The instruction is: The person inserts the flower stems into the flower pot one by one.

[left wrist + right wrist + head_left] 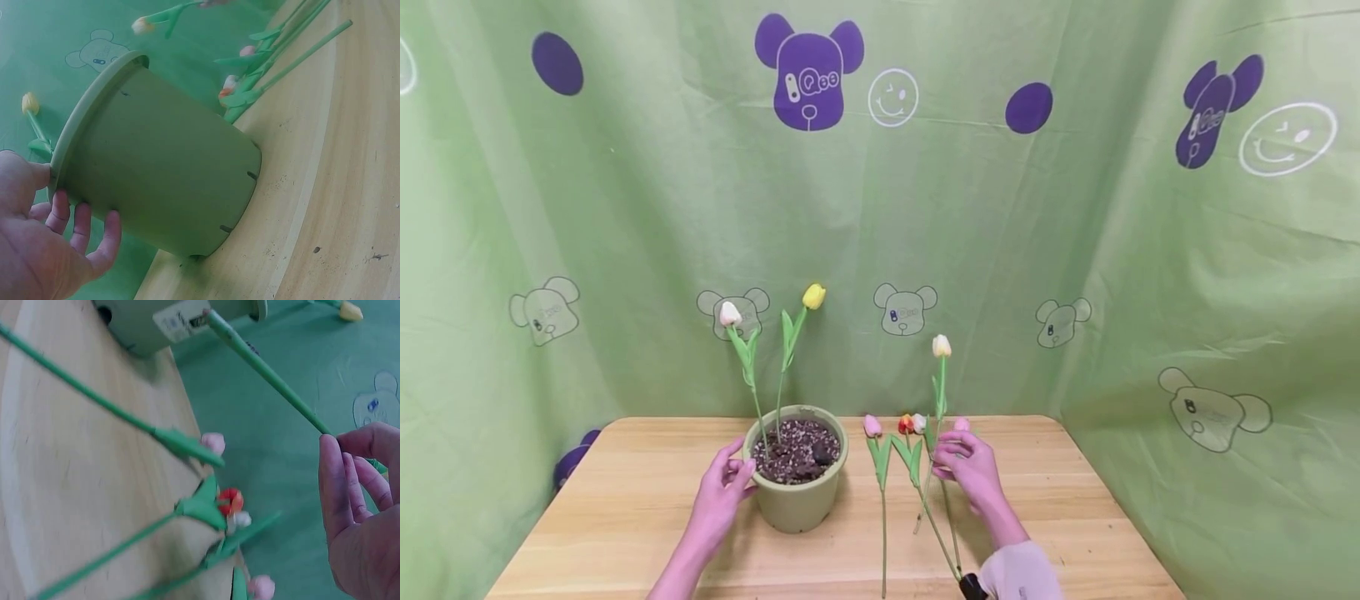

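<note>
A green flower pot (797,504) of dark soil stands on the table, with a pale pink tulip (730,314) and a yellow tulip (813,296) upright in it. My left hand (718,496) grips the pot's rim at its left side, the fingers bent against the outer wall in the left wrist view. With thumb and fingertips, my right hand (972,471) pinches the stem of a cream-white artificial tulip (942,347). Its flower points up, and the bare stem end (215,322) hangs above the table, right of the pot.
On the wooden table (1067,533) lie several more tulips: a pink tulip (872,427), a red-orange tulip (906,424), a white tulip (919,423) and another pink tulip (961,425) behind my right hand. A green patterned curtain (880,208) encloses the back and sides. Dark crumbs (317,250) dot the tabletop.
</note>
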### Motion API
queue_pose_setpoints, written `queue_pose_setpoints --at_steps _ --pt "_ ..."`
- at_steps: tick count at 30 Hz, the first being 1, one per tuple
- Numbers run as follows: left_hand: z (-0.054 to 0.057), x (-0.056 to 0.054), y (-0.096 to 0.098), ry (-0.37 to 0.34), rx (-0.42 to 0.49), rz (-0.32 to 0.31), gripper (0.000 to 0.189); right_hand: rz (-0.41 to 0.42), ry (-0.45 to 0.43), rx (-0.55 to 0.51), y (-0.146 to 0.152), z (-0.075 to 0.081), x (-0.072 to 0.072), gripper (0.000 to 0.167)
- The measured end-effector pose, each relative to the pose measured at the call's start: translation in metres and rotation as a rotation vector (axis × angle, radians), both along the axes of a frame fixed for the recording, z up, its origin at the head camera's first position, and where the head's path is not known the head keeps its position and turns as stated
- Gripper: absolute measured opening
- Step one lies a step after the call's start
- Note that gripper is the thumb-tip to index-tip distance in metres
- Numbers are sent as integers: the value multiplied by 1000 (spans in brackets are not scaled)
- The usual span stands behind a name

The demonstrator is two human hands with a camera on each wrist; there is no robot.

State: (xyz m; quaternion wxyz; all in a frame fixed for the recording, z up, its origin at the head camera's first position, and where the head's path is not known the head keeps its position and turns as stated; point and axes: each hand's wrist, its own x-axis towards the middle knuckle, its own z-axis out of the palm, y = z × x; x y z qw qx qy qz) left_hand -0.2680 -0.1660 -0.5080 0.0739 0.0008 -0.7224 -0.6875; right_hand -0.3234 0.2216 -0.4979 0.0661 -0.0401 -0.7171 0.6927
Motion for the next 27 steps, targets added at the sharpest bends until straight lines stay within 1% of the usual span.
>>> queue_pose_setpoints --at_steps 6,14,27 --pt "-1 -1 0 1 14 -4 57 19 38 -56 -27 13 -5 36" --pt "-3 -3 -1 4 16 -6 57 40 87 -110 -54 31 -11 35" --pt "-2 -2 -1 1 13 -9 57 15 155 -176 -76 57 -26 39"
